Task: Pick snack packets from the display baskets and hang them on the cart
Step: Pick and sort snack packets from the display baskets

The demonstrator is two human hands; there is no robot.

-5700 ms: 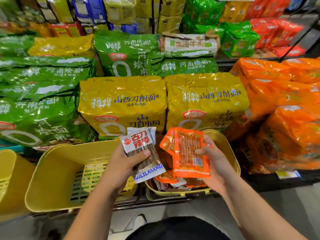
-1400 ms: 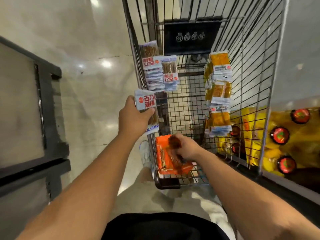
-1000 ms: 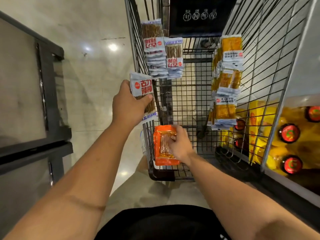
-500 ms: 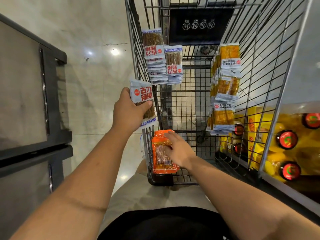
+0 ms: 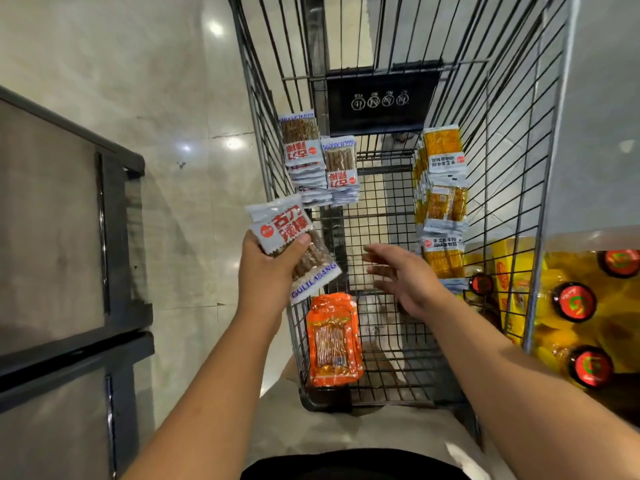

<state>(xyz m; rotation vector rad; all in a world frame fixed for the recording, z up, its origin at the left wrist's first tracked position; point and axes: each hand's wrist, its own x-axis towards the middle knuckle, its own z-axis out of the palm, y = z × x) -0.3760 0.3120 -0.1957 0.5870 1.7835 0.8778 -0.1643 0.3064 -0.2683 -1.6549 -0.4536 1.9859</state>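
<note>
My left hand [image 5: 268,271] grips white snack packets [image 5: 294,242] with red lettering, held up beside the left wall of the wire cart [image 5: 512,168]. A bunch of orange packets [image 5: 334,339] hangs on the cart's near left wall, with no hand on it. My right hand [image 5: 403,278] hovers inside the cart, fingers spread and empty, up and to the right of the orange packets. Two stacks of white packets [image 5: 320,161] hang higher on the left wall. Yellow packets [image 5: 441,199] hang along the right wall.
A black sign panel [image 5: 381,102] closes the cart's far end. Yellow bottles with red caps [image 5: 575,303] stand on a shelf right of the cart. A dark metal frame [image 5: 117,258] stands at the left. Glossy floor tiles [image 5: 166,81] lie between the frame and the cart.
My right hand has let go of the orange packets, which now hang on the cart wall, and has lifted away to the right with fingers spread. My left hand still holds the white packets.
</note>
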